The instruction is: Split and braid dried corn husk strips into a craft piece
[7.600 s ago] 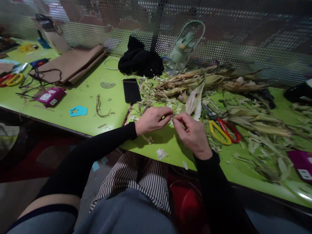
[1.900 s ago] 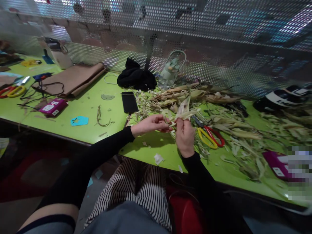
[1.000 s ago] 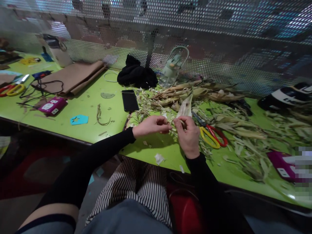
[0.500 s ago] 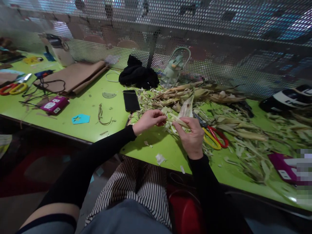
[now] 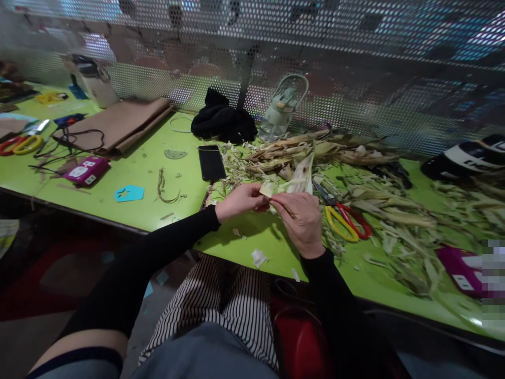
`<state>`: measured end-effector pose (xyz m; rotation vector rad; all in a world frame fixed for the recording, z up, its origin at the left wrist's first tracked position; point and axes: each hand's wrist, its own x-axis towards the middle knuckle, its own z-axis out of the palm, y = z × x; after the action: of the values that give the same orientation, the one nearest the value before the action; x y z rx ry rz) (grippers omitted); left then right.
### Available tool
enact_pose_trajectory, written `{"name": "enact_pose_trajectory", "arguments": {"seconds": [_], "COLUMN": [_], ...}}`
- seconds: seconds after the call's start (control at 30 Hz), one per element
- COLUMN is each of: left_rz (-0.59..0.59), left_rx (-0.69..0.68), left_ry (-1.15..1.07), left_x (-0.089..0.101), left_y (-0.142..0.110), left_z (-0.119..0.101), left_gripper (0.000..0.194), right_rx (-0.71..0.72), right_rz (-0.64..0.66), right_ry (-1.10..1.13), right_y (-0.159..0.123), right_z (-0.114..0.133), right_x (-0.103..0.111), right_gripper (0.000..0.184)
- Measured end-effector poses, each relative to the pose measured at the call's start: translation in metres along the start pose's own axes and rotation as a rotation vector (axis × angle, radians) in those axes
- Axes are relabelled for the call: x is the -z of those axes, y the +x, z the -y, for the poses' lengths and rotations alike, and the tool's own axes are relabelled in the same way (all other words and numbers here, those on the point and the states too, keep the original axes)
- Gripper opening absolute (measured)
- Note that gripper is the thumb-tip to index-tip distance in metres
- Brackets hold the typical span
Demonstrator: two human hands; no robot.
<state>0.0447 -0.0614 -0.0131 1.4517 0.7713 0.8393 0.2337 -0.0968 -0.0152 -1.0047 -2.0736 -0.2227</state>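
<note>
My left hand (image 5: 240, 202) pinches a small pale strip of corn husk (image 5: 265, 190) over the front of the green table. Close against it, my right hand (image 5: 302, 221) has its thumb and finger closed at the strip's right end; the fingertips of both hands nearly meet. A wide pale husk piece (image 5: 302, 175) with a dark spot stands out just behind my right hand. Beside that hand lie scissors (image 5: 347, 221) with one yellow and one red handle, blades partly among husk scraps. A larger heap of dried corn husks (image 5: 327, 147) spreads behind.
Left of the hands lie a black phone (image 5: 212, 162), a blue paper tag (image 5: 129, 193) and a purple box (image 5: 87, 171). Black cloth (image 5: 223, 118) and a clear bottle (image 5: 279, 113) stand by the perforated metal screen (image 5: 158, 47). A black bottle (image 5: 467, 158) lies at right.
My right hand has moved left and turned over, its fingertips now meeting those of my left hand. The pale husk strip now shows above my left fingertips.
</note>
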Motion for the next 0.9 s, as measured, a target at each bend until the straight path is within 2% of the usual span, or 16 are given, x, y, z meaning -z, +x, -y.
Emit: {"name": "enact_pose_trajectory", "arguments": {"seconds": [0.17,0.3,0.4,0.47,0.57,0.7,0.8,0.9], "left_rz": [0.034,0.08,0.082,0.084,0.135,0.189,0.156,0.106], "left_rx": [-0.05,-0.075,-0.112,-0.127,-0.167,-0.172,-0.119,-0.067], "left_ry": [0.128,0.216,0.178,0.166,0.316,0.597,0.618,0.545], "left_x": [-0.0018,-0.0033,-0.003,-0.0024,-0.0025,-0.005,-0.0063,-0.0066], "left_y": [-0.0035,-0.0063,-0.008,-0.0088,-0.0088,-0.0073,-0.0077,-0.0095], "left_z": [0.003,0.0007,-0.002,-0.0031,-0.0031,-0.0018,-0.0024,-0.0046], "left_gripper": [0.009,0.018,0.035,0.039,0.032,0.026,0.025,0.027], "right_rx": [-0.091,-0.259,-0.416,-0.486,-0.526,-0.631,-0.68,-0.625], "right_rz": [0.02,-0.011,-0.005,0.031,0.07,0.002,-0.038,-0.048], "right_ry": [0.14,0.233,0.288,0.32,0.376,0.512,0.657,0.721], "right_y": [0.001,0.0006,0.0007,0.0009,0.0007,0.0,-0.0001,-0.0007], "right_z": [0.0048,0.0048,0.0027,0.001,-0.0003,0.001,0.0026,0.0034], "right_x": [-0.0012,-0.0007,-0.0008,-0.0012,-0.0013,0.0002,0.0015,0.0017], "right_gripper": [0.015,0.011,0.02,0.031,0.043,0.039,0.031,0.028]}}
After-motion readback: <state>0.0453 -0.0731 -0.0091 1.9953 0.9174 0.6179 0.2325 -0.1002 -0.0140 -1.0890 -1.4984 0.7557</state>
